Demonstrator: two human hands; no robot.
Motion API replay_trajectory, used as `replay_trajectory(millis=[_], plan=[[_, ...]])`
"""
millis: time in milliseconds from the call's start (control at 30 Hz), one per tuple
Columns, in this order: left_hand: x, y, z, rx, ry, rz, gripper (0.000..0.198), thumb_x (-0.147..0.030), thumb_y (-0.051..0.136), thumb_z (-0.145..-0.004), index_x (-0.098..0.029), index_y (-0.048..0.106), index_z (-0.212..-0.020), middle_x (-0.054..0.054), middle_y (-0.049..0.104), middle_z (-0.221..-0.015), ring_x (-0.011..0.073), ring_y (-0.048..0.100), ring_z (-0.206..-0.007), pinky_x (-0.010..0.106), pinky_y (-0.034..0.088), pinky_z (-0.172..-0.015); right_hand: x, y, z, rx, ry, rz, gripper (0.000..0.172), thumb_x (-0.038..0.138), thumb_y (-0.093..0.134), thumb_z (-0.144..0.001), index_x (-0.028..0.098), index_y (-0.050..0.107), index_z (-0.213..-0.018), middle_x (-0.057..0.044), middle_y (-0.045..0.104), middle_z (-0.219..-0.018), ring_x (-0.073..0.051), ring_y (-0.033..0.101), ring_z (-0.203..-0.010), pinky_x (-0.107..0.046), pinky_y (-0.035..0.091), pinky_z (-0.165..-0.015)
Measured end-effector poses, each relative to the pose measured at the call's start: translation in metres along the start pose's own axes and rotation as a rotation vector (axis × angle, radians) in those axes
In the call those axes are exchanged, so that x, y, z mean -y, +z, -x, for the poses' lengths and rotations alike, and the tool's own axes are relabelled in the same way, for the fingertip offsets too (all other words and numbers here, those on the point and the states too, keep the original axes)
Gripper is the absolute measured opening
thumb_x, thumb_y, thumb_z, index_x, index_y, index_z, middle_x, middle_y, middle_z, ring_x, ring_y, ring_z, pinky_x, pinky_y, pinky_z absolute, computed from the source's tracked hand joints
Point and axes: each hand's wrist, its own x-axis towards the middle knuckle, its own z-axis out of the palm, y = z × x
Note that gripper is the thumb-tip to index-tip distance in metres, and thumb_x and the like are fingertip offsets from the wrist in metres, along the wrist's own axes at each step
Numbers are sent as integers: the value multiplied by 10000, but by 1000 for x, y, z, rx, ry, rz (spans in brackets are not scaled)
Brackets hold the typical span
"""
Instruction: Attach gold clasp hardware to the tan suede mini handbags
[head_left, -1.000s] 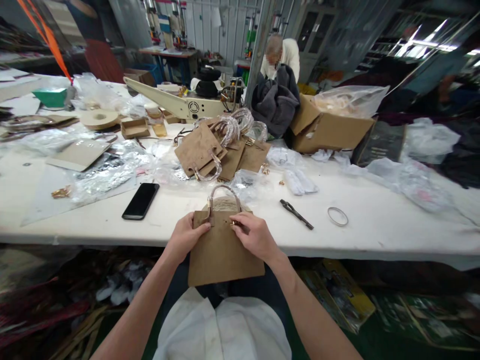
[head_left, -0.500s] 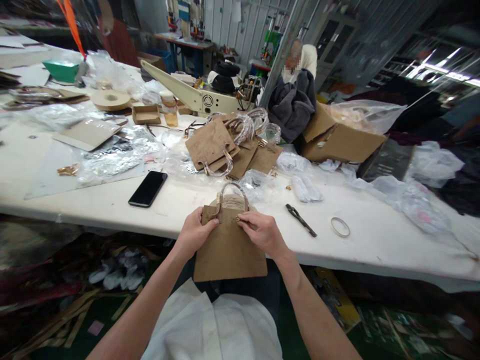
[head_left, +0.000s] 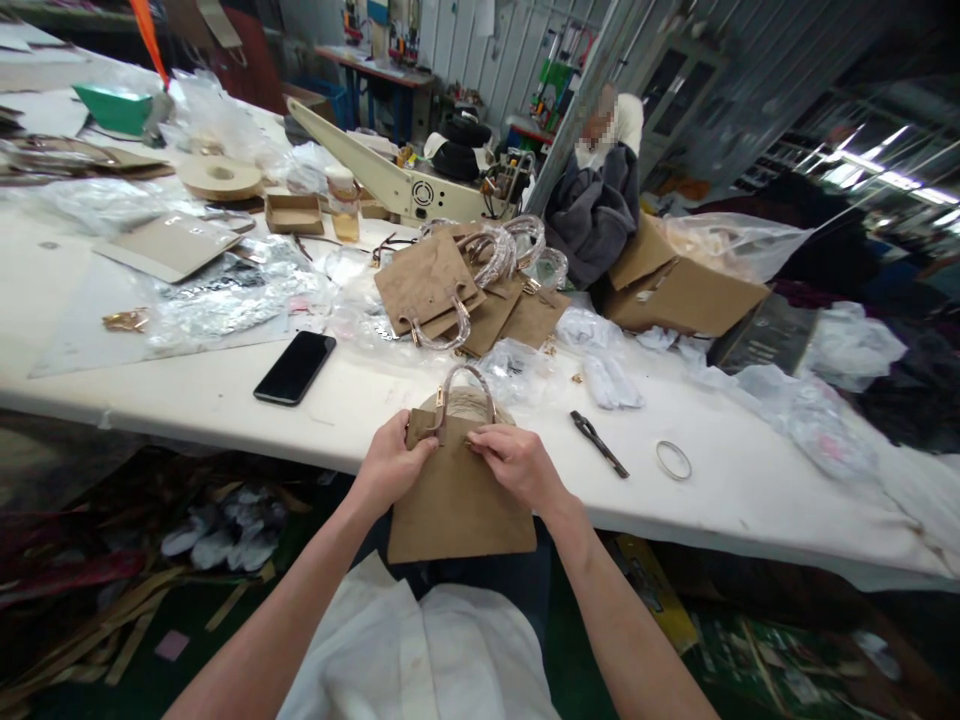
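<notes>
A flat brown handbag panel point(head_left: 465, 510) with a curved handle point(head_left: 466, 372) in clear wrap hangs over the table's front edge, in front of my body. My left hand point(head_left: 394, 458) grips its upper left corner, the thumb on the front by the handle's base. Near the other handle base, my right hand point(head_left: 517, 462) pinches a small gold-coloured metal piece point(head_left: 469, 441) against the panel; the fingers mostly cover it. Behind the handle sits a round, pale coil-like thing point(head_left: 471, 404), partly hidden.
More brown bag panels point(head_left: 427, 280) with wrapped handles lie piled beyond my hands. A black phone point(head_left: 295, 368) rests at left. At right are a dark slim tool point(head_left: 598, 443), a ring point(head_left: 673, 460) and plastic bags point(head_left: 611, 380). Farther back stand a cream machine point(head_left: 420, 195) and a cardboard box point(head_left: 682, 285).
The view has shifted slightly. My right fingertips have come a little to the left and cover more of the metal piece. My left hand keeps its hold on the panel.
</notes>
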Motion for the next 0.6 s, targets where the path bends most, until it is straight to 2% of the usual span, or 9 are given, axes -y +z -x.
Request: replay_trajectory(millis=[167, 400, 600], plan=[[4, 1, 0, -14, -27, 22, 253, -372, 718, -845, -211, 677, -1035, 35, 745, -954, 276, 695, -905, 363, 504, -768, 2, 1, 0, -2, 7, 2, 234, 149, 673, -1052, 265, 855, -1143, -64, 832, -1183, -225, 809, -1049, -345, 674, -949], [3, 2, 0, -25, -17, -9, 221, -347, 720, -845, -207, 672, -1010, 30, 733, -928, 260, 679, -877, 354, 500, -770, 11, 5, -3, -44, 78, 1, 186, 167, 700, -1034, 246, 863, -994, -61, 836, -1076, -211, 801, -947, -322, 660, -882], [5, 5, 2, -31, -48, 18, 251, -368, 731, -841, -205, 678, -1025, 36, 725, -930, 266, 668, -899, 344, 499, -768, 8, 2, -5, 78, 27, 70, 220, 141, 655, -1050, 225, 835, -955, -63, 820, -1089, -202, 782, -937, -315, 628, -832]])
